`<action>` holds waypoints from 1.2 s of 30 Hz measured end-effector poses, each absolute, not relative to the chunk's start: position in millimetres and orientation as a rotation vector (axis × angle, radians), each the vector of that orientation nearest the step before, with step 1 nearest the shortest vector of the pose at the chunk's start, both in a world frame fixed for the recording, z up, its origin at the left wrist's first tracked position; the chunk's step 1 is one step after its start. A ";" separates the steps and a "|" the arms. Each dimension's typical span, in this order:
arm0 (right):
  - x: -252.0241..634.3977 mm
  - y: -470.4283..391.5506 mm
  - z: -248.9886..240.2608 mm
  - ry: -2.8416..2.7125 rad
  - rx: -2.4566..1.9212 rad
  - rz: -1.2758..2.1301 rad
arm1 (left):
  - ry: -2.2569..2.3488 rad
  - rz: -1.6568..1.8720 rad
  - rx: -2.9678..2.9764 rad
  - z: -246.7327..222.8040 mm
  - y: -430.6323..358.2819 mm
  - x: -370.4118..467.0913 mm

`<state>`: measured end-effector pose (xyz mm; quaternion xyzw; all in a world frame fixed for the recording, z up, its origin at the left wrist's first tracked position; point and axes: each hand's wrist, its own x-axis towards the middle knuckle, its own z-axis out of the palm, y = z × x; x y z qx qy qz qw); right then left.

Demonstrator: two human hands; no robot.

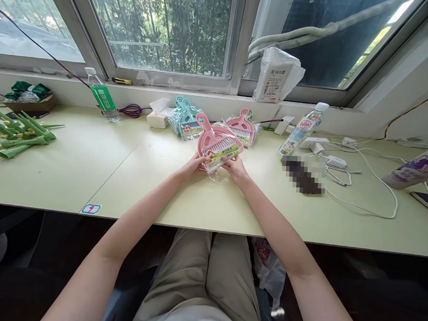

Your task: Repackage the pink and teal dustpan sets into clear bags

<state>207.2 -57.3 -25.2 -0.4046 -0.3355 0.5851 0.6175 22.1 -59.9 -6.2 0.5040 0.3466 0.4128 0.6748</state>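
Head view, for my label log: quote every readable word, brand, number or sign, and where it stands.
Sticker on table: red mark, possibly "1", unclear.
Green bottle label: white characters, too blurred.
Pink dustpan label: too small.
White packet: print too small.
Right-hand bottle label: too blurred.
Nothing reads with certainty.

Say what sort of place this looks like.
Probably an indoor workroom: a long, pale table runs beneath windows, with plastic-wrapped dustpan-and-brush sets at its middle.
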 end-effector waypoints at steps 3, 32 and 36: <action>207.5 -57.8 -24.3 -0.777 -0.933 1.346 | 0.781 0.932 1.123 -6.3 -60.1 22.7; 256.2 -51.9 -14.7 -1.738 -1.264 0.062 | 0.858 1.139 0.765 -11.8 -30.6 1.3; 255.0 -51.6 -13.1 -1.666 -1.196 0.037 | 0.796 1.121 0.798 -16.7 -27.8 -1.1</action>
